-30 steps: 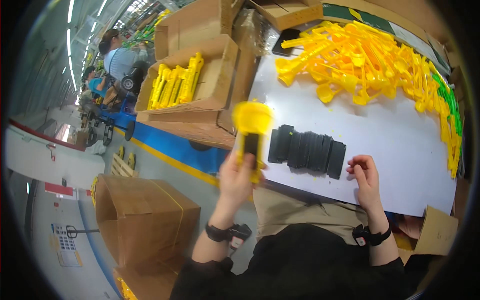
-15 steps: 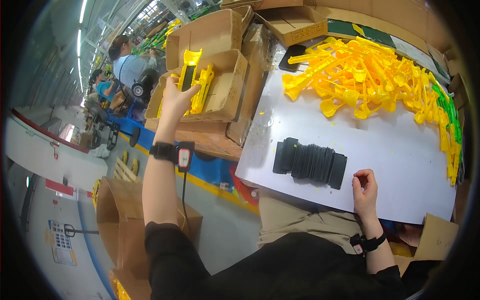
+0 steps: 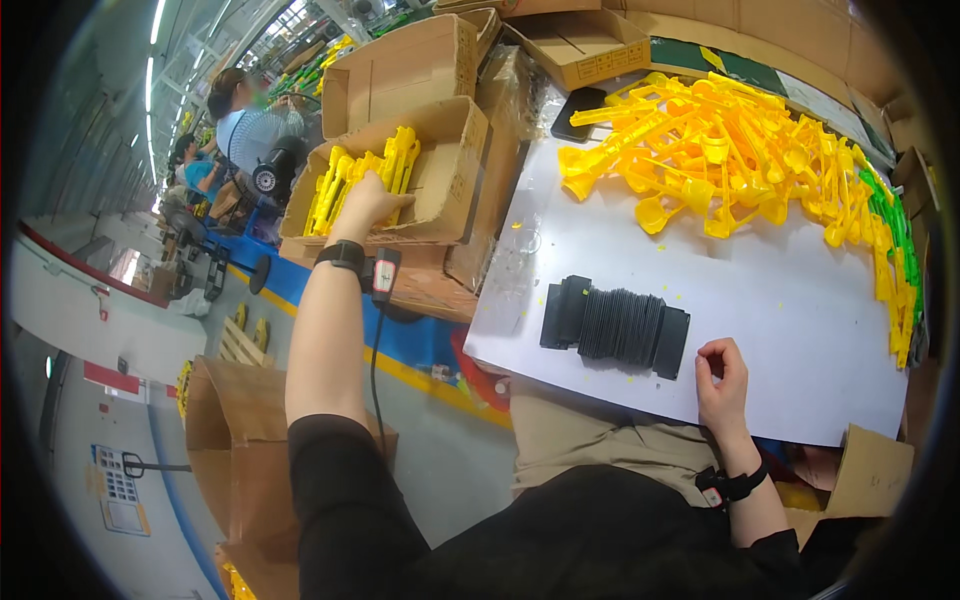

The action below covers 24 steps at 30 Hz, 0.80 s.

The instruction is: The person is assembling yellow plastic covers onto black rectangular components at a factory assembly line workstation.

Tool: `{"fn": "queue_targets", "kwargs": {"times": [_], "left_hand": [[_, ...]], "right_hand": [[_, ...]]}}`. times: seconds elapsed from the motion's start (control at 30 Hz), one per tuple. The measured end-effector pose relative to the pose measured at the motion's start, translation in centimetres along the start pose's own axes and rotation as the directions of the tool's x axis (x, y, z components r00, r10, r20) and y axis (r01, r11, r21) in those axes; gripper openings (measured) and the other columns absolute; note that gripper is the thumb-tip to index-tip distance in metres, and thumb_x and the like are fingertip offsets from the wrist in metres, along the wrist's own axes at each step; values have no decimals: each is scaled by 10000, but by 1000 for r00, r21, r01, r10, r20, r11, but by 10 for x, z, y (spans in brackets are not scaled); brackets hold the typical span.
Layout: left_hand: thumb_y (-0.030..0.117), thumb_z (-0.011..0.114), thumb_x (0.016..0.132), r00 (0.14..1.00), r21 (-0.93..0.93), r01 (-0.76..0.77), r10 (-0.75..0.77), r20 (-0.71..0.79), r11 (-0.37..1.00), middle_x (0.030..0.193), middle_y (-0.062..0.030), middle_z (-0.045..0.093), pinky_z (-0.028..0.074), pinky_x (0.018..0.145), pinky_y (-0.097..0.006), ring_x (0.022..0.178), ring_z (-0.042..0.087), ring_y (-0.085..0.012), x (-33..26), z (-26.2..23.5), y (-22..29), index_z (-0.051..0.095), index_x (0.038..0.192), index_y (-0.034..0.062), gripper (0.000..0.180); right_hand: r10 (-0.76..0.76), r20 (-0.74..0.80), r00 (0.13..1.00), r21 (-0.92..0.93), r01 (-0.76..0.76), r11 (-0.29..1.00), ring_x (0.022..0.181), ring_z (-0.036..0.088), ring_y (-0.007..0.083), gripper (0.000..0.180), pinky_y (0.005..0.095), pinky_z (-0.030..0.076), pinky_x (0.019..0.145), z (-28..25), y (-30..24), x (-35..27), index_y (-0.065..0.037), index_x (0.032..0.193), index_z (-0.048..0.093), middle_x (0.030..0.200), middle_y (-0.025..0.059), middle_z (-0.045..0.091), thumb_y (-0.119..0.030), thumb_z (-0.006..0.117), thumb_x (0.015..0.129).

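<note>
- The left hand (image 3: 368, 207) had reached into the box (image 3: 455, 165), at 11 o'clock from the person, its fingers among the yellow pieces (image 3: 330, 185).
- A second earlier it held a yellow piece with a dark insert over the table; half a second earlier that piece stood up above the box wall.
- That upright end no longer showed, so the piece had probably gone down with the others; whether the fingers had let go, I could not tell.
- The right hand (image 3: 722, 385) had stayed at the table (image 3: 800, 320), loosely curled, nothing seen in it, at 4 o'clock from the black strips (image 3: 622, 325).
- The hands were well apart.
- The strips stood in a row at 12 o'clock; the yellow pile (image 3: 720, 150) lay at 1 o'clock, seemingly undisturbed.
</note>
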<state>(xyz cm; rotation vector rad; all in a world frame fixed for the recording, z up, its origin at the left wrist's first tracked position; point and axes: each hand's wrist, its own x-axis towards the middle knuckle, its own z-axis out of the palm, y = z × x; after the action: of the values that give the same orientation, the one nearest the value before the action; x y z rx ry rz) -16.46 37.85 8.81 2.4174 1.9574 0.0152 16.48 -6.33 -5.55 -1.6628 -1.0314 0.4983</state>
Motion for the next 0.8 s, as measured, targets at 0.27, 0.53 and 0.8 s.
{"fn": "queue_targets", "kwargs": {"times": [0.27,0.53,0.8], "left_hand": [[414,791,702,996,0,-5,5,-87,1000,1061,-309,644,517,827,-418,942,659,-403,-3,-10,-21,449,1272,-127,857],[442,758,746,997,-13,79,-79,-5,997,999,-283,663,504,848,-421,969,656,-369,1,-9,-23,584,1152,-91,693],[504,703,804,964,348,13,80,-254,938,1005,-222,672,518,782,-472,952,654,-381,-3,-14,-43,609,1115,13,589]], "right_hand": [[-36,-17,999,-9,36,999,697,577,166,54,264,481,659,2,1,1,14,882,538,827,93,553,23,576,845],[-25,-18,1000,-36,25,999,700,570,168,61,269,480,649,-2,-1,-5,10,878,542,817,92,542,33,580,837],[-19,79,997,-73,25,997,787,589,219,264,309,496,714,-1,-7,3,-3,1017,556,919,117,560,-49,681,789]]}}
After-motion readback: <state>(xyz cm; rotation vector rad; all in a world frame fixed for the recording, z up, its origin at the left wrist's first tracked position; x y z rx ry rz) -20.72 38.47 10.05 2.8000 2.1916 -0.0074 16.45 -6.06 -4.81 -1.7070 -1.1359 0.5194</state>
